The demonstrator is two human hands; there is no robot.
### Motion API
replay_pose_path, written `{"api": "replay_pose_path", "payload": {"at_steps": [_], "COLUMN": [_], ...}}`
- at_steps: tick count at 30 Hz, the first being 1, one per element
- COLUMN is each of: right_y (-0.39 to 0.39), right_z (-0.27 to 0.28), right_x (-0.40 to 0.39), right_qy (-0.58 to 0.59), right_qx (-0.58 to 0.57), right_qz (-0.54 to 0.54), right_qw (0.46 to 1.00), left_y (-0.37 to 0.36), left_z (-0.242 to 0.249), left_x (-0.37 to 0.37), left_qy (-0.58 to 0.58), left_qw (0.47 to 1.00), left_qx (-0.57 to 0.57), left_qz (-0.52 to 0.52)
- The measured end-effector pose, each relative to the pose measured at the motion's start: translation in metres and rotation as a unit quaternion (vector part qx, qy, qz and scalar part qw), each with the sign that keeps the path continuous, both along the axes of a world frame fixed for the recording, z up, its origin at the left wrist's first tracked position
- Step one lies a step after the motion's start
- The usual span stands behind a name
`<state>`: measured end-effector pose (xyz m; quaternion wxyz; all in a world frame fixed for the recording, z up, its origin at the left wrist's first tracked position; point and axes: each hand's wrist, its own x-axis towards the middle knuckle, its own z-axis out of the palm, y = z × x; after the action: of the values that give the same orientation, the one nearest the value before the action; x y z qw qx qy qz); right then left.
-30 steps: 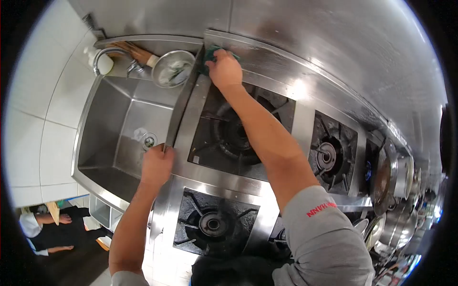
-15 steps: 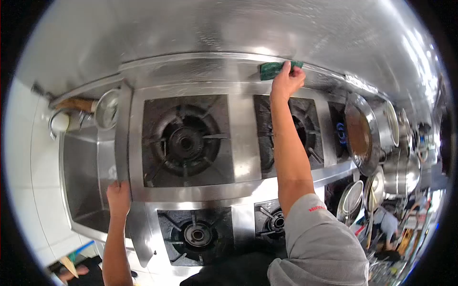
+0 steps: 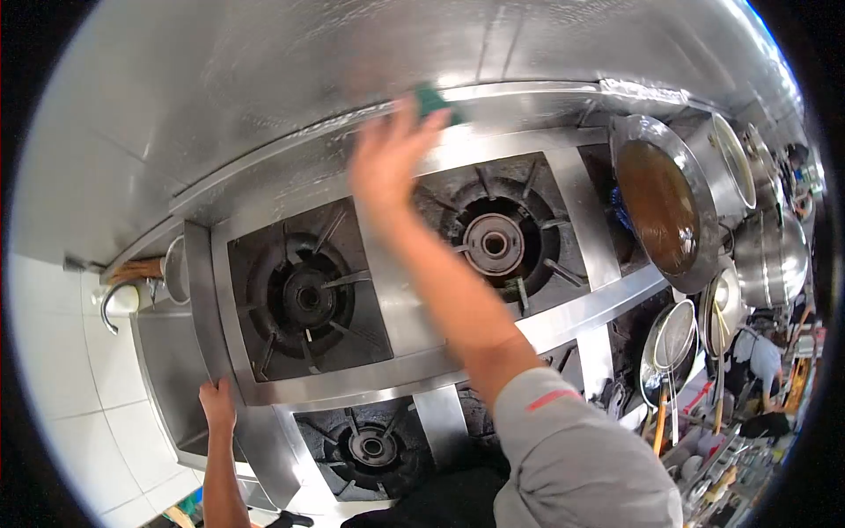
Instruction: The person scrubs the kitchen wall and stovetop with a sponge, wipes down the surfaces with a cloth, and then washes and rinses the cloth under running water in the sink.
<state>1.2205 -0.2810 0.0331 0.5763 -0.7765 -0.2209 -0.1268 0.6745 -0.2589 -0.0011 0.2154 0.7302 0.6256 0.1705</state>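
My right hand (image 3: 387,158) reaches across the stove to its back ledge, blurred by motion. Its fingers press a green scouring pad (image 3: 431,103) against the steel where the ledge meets the wall. Part of the pad shows beyond the fingertips. Below my right forearm lie a black burner (image 3: 308,299) on the left and a second burner (image 3: 495,245) on the right. My left hand (image 3: 217,403) is closed on the edge of the upright steel panel (image 3: 207,299) between the stove and the sink.
On the right a wok (image 3: 660,202) of brown liquid sits over a blue flame (image 3: 621,209). Pots (image 3: 770,255) and a strainer (image 3: 676,334) crowd beside it. The sink (image 3: 167,352) with a curved tap (image 3: 110,308) is on the left. A person (image 3: 757,361) stands farther off.
My right hand has swept left along the back ledge with the scouring pad. The view has turned and shifted. My left hand keeps its hold on the panel edge.
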Motion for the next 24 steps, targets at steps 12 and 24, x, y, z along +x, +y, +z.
{"api": "replay_pose_path", "payload": {"at_steps": [12, 24], "right_y": [-0.095, -0.129], "right_z": [-0.017, -0.063], "right_x": [0.189, 0.188], "right_qy": [0.084, -0.003], "right_qx": [0.073, -0.044], "right_qz": [-0.122, -0.219], "right_qw": [0.986, 0.975], "left_y": [-0.012, -0.002], "left_z": [0.027, 0.011], "left_x": [0.027, 0.006], "left_qy": [0.004, -0.025], "left_qw": [0.998, 0.996], "left_qx": [-0.046, -0.077], "left_qz": [0.031, 0.040]}}
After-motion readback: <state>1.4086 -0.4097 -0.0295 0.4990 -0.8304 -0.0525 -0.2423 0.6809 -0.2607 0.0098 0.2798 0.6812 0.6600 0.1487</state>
